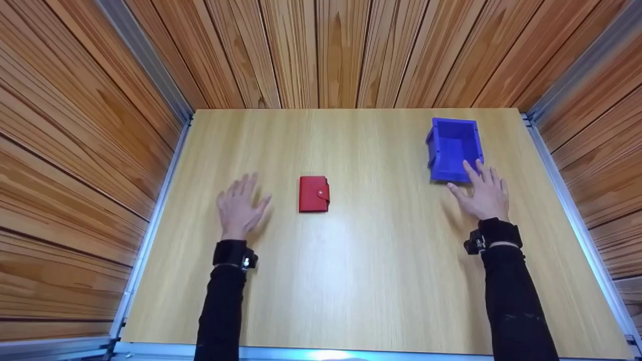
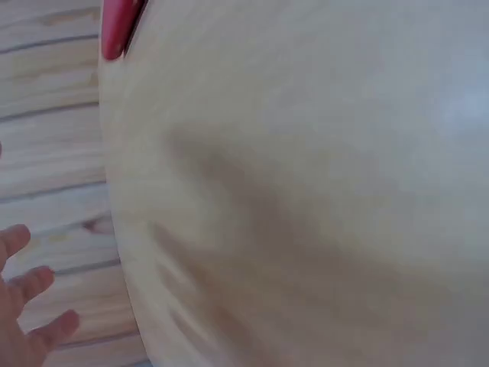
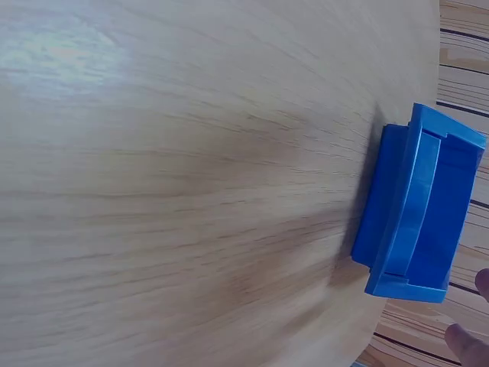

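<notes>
A small red wallet (image 1: 313, 194) with a snap strap on its right side lies near the middle of the table. To its left, my left hand (image 1: 239, 206) hovers over the tabletop with fingers spread and nothing in it. In the left wrist view a corner of the wallet (image 2: 118, 30) shows at the top, away from the fingertips (image 2: 38, 283). A blue plastic bin (image 1: 454, 148) stands at the far right. My right hand (image 1: 485, 195) is at its near edge, fingers spread, fingertips overlapping the bin in the head view. The right wrist view shows the bin (image 3: 420, 206) beside two fingertips.
The light wood table (image 1: 351, 281) has metal rails along its sides, such as the left rail (image 1: 150, 225). Wood-plank walls (image 1: 341, 55) rise at the back and both sides. Each wrist wears a black strap with a camera.
</notes>
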`<act>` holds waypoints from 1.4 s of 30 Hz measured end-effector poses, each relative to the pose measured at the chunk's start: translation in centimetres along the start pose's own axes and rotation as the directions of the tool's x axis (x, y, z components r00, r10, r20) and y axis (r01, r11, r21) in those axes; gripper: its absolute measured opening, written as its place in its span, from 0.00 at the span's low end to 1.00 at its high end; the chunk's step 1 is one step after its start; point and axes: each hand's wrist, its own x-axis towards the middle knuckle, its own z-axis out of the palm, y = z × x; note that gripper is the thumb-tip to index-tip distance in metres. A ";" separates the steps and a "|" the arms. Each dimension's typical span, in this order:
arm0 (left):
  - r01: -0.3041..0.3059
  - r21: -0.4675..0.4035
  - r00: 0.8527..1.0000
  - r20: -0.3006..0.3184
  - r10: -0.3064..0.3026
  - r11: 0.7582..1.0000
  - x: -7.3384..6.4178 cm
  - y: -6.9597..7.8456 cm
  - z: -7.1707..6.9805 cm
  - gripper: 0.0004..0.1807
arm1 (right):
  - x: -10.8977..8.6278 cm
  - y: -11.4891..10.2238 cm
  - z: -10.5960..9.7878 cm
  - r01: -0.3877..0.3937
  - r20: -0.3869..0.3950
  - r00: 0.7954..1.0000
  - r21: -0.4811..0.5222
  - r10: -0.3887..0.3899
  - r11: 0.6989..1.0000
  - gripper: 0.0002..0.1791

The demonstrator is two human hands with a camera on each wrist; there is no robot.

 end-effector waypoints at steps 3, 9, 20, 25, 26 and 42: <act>-0.049 -0.015 0.996 0.067 0.050 0.999 0.3 1.6 0.6 0.41 | -0.1 0.2 0.1 0.004 -0.006 1.000 0.000 -0.004 1.000 0.47; -0.139 -0.073 0.972 0.181 0.150 0.988 0.9 5.7 2.0 0.45 | -0.2 0.4 0.5 0.016 -0.020 1.000 -0.007 -0.016 1.000 0.47; -0.186 -0.155 0.945 0.240 0.220 0.970 1.8 9.8 5.6 0.51 | -0.4 -1.9 1.5 0.057 -0.036 0.998 0.020 -0.056 0.998 0.45; -0.186 -0.165 0.947 0.234 0.222 0.969 1.6 10.3 6.4 0.43 | -0.4 -3.3 2.6 0.099 -0.032 0.995 0.006 -0.099 0.995 0.42; -0.189 -0.159 0.946 0.234 0.223 0.969 1.6 10.3 6.5 0.42 | -0.4 -3.5 2.9 0.108 -0.036 0.993 0.004 -0.108 0.994 0.42; -0.197 -0.204 0.952 0.193 0.237 0.959 1.4 10.5 6.6 0.32 | 0.7 -8.6 6.6 0.213 -0.034 0.977 0.052 -0.211 0.976 0.38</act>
